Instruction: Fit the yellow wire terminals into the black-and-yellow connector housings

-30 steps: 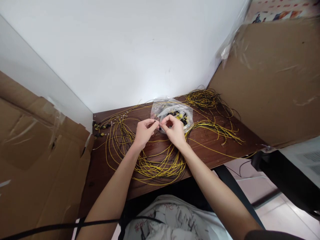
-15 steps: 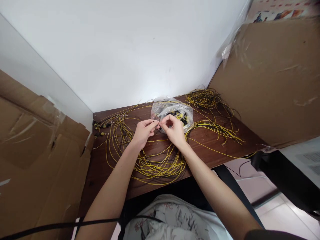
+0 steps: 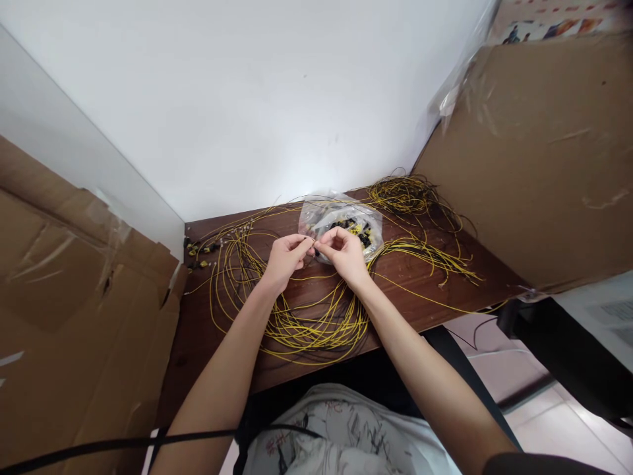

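Note:
My left hand (image 3: 289,258) and my right hand (image 3: 345,251) meet fingertip to fingertip over the table, both closed in a pinch. Whatever lies between the fingertips is tiny; its kind cannot be made out. Just behind them sits an open clear plastic bag (image 3: 316,210) with small black and yellow pieces (image 3: 360,228) inside. Beneath my wrists a loose coil of yellow and black wires (image 3: 316,340) spreads over the brown table (image 3: 403,297). Toward the right the wires end in a loose bunch (image 3: 435,254).
A tangled wire heap (image 3: 403,194) lies at the back right. Small black and yellow parts (image 3: 200,249) are scattered at the left edge. Cardboard boxes stand at the left (image 3: 74,330) and right (image 3: 534,165), with a white wall (image 3: 271,99) behind. A black cable (image 3: 99,445) crosses my left forearm.
The fingers of my right hand have drawn flatter and closer together at the pinch. Both hands stay in nearly the same place, and the wires and bag have not moved.

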Tool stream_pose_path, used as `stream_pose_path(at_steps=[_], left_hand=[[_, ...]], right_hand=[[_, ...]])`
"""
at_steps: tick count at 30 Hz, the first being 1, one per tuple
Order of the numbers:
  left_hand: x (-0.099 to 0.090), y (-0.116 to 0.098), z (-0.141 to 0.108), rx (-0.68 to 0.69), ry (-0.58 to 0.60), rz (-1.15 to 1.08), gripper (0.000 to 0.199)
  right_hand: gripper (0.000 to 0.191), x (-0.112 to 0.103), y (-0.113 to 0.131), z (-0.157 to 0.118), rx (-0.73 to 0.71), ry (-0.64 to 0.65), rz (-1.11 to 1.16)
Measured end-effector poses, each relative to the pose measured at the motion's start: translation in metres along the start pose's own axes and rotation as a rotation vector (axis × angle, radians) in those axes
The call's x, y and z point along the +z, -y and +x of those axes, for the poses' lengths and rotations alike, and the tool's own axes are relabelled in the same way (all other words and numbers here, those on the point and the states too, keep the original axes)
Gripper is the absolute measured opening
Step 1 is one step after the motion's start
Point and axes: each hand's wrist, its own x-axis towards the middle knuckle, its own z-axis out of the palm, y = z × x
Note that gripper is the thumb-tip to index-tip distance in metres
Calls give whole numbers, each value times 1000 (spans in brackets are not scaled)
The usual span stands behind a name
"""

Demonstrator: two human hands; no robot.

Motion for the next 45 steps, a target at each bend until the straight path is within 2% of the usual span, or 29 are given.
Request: stream_pose_path(at_steps=[7,22,35,42,45], left_hand=[[2,0,0,29,-55,29,24],[2,-1,-1,40,-58,16,26],[0,1,0,84,-63,91,26],[0,2,0,106,-71,111,24],[-1,2,0,137,-81,139,22]], right_hand=[[16,0,-2,0,29,5,28],[19,0,-4,1,52,24,61],[15,-1,-6,1,2,32,33],[27,1,-3,0,165,82,138],[30,2,-1,-1,182,83,134]])
